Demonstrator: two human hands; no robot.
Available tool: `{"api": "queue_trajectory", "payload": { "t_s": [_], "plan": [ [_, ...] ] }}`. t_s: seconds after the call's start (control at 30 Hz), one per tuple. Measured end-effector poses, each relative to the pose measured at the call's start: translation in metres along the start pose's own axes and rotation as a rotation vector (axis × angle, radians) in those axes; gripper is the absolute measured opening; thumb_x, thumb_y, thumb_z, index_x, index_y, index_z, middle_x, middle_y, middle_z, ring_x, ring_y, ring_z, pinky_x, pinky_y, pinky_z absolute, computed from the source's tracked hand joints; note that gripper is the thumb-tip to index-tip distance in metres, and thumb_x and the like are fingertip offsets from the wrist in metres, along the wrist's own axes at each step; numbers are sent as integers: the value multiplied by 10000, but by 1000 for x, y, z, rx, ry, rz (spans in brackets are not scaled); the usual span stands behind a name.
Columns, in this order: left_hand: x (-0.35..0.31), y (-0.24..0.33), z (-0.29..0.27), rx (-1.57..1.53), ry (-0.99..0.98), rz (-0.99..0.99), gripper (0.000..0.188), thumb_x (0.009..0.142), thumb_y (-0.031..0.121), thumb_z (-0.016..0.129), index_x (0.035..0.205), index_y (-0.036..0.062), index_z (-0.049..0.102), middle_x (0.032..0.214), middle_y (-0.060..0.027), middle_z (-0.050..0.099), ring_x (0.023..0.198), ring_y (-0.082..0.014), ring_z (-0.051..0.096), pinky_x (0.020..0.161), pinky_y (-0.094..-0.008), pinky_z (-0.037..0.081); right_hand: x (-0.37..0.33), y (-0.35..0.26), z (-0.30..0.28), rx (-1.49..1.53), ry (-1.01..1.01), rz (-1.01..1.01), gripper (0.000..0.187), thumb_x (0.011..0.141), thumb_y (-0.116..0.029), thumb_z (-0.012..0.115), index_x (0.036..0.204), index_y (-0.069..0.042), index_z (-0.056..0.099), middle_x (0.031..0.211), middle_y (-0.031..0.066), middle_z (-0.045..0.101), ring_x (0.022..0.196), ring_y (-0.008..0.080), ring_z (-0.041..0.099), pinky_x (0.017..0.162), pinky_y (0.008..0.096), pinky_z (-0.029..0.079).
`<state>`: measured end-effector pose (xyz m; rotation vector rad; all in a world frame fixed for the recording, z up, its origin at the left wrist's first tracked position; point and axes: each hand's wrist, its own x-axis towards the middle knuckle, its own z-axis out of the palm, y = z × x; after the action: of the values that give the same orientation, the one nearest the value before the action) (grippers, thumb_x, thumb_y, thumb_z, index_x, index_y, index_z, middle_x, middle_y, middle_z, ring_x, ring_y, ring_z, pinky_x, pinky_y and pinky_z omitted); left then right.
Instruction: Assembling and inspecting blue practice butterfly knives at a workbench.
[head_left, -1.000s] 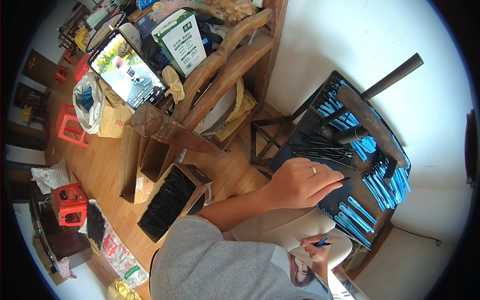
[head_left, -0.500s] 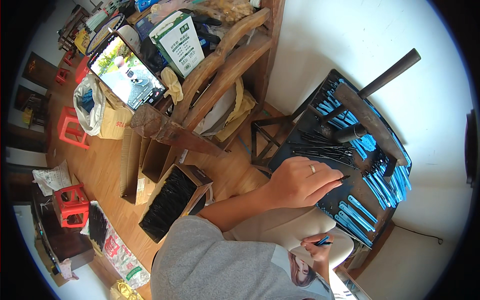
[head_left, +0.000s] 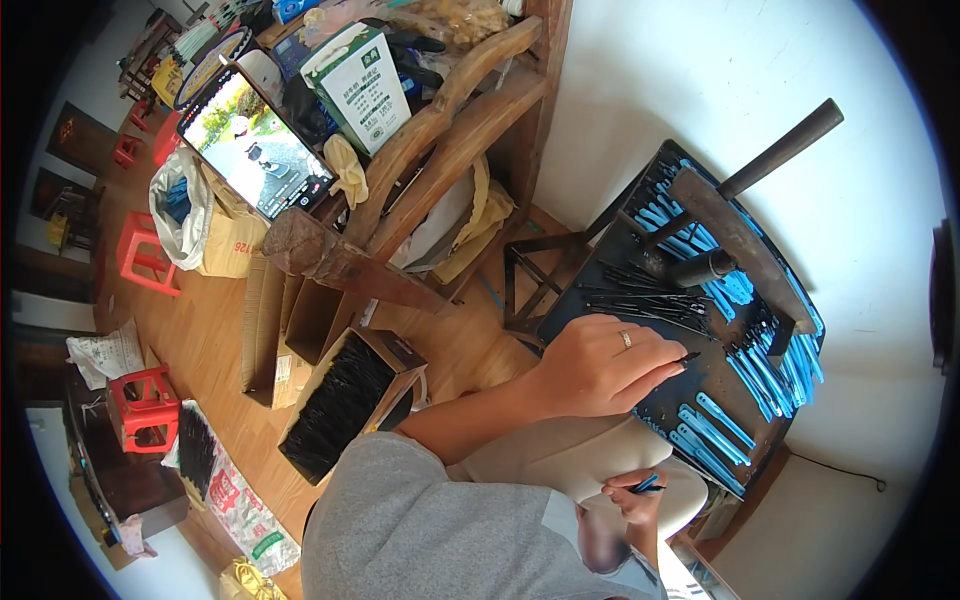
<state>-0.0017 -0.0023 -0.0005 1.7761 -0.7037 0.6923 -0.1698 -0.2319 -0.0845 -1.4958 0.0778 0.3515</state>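
My left hand [head_left: 612, 368], with a ring on one finger, is closed in a pinch over the near edge of the dark work tray [head_left: 690, 392]. A small black tip [head_left: 690, 357] sticks out from between its fingers; the rest of that piece is hidden. Lower down, close to my lap, my right hand [head_left: 638, 497] is closed on a slim blue-and-black piece [head_left: 650, 484]. Several loose blue handles [head_left: 710, 430] lie on the tray's near side, and thin black rods [head_left: 645, 300] lie in a pile beyond my left hand.
A dark metal tool with a long handle [head_left: 780, 150] stands over the tray, among more blue handles [head_left: 775, 370]. To the left are a wooden frame [head_left: 440, 120], a propped phone [head_left: 255, 140], a carton of black rods [head_left: 340, 405] and a red stool [head_left: 146, 408].
Both hands keep almost the same place and grip. The picture on the phone screen has changed.
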Motion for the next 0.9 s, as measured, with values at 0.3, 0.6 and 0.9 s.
{"api": "queue_trajectory", "payload": {
  "t_s": [0.3, 0.6, 0.9],
  "plan": [
    [0, 1, 0, 14, 8, 19, 177, 738, 60, 748, 884, 68, 649, 760, -48, 684, 627, -194, 664, 519, -280, 481, 0, 0, 1, 17, 11, -3, 143, 628, 88, 801, 705, 23, 701, 673, 101, 693, 581, 131, 653, 565, 222, 513],
    [0, 1, -1, 14, 3, 27, 168, 744, 55, 743, 880, 68, 646, 761, -51, 686, 635, -197, 669, 533, -284, 498, -1, 2, 2, 11, 24, -4, 130, 642, 80, 795, 702, 22, 696, 666, 107, 692, 590, 151, 668, 573, 235, 522],
    [0, 1, -2, 19, 4, 25, 170, 737, 55, 749, 874, 70, 649, 755, -46, 683, 625, -192, 663, 518, -281, 484, 1, -1, 3, 25, 15, -9, 123, 647, 76, 795, 707, 30, 698, 664, 111, 691, 586, 150, 666, 570, 233, 520]
  ]
}}
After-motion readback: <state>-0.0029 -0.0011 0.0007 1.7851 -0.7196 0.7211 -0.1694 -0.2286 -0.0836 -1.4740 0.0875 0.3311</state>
